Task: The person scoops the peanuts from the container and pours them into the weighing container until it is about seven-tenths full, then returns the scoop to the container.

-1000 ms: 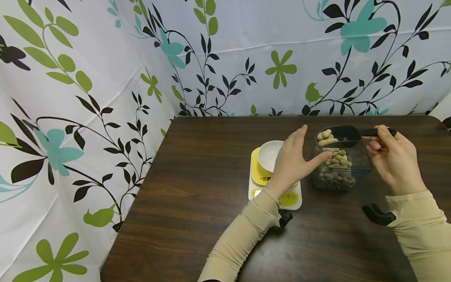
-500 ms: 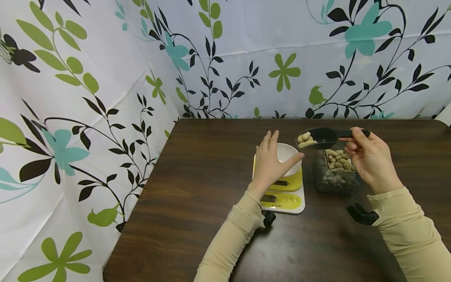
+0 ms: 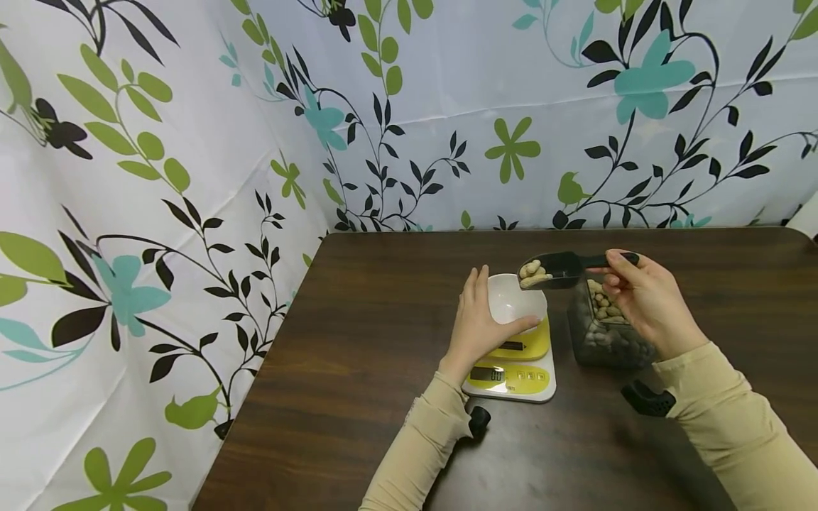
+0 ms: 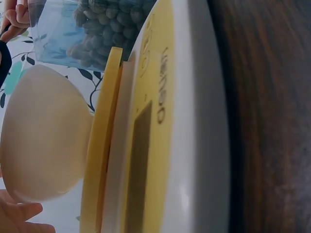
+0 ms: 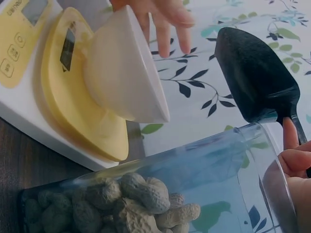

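Observation:
My right hand point(image 3: 648, 301) grips the handle of a black scoop point(image 3: 565, 270). Several peanuts point(image 3: 533, 274) lie in the scoop's front end, which overlaps the right rim of a white bowl point(image 3: 508, 301) in the head view. The bowl sits on the yellow platform of a kitchen scale point(image 3: 511, 380), whose display reads about zero. My left hand point(image 3: 476, 323) is at the bowl's left side, fingers extended and thumb spread across its near side. From the right wrist, the scoop point(image 5: 257, 73) shows its underside, raised higher than the bowl point(image 5: 124, 73).
A clear plastic container point(image 3: 584, 341) of unshelled peanuts stands right of the scale, partly under my right hand. All of it rests on a dark wooden table point(image 3: 358, 369). A leaf-patterned curtain point(image 3: 422, 106) hangs behind the table and along its left.
The right hand has carried the scoop of peanuts left, from over the container to the bowl's rim. The left hand has shifted left to the bowl's side.

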`<state>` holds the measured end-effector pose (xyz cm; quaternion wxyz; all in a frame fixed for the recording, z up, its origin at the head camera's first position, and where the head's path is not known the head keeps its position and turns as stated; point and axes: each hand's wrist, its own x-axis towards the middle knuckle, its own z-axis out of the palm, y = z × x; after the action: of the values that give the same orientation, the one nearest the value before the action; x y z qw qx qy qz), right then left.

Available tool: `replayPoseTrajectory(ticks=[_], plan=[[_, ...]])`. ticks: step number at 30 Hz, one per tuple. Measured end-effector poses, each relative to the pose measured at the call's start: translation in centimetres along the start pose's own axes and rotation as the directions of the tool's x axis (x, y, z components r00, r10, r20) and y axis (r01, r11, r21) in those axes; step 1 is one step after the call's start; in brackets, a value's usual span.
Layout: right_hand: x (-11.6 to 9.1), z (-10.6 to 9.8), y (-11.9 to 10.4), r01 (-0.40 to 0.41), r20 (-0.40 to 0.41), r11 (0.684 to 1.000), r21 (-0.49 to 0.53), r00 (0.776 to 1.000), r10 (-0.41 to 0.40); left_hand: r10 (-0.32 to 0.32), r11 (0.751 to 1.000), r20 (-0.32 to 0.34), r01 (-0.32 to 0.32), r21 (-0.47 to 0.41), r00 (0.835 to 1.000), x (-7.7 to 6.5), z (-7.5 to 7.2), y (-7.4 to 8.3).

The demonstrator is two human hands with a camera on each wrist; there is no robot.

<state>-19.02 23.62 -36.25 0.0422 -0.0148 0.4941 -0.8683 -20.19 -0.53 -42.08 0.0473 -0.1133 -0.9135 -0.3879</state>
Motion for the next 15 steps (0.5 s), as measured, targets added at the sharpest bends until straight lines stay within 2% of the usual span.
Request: replayPoseTrajectory(ticks=[9,15], plan=[[0.24,-0.12,-0.12,-0.065,0.012,0.996,-0.064,0.998,0.066,0.031,0.999,0.030,-0.032,0.036,0.999,-0.18,0.01,-0.34],[0.27,-0.25,0.06,-0.062,0.001,0.992,-0.107,0.998,0.063,0.012,1.000,0.040,-0.013,0.025,0.999,-0.28,0.24,-0.60]])
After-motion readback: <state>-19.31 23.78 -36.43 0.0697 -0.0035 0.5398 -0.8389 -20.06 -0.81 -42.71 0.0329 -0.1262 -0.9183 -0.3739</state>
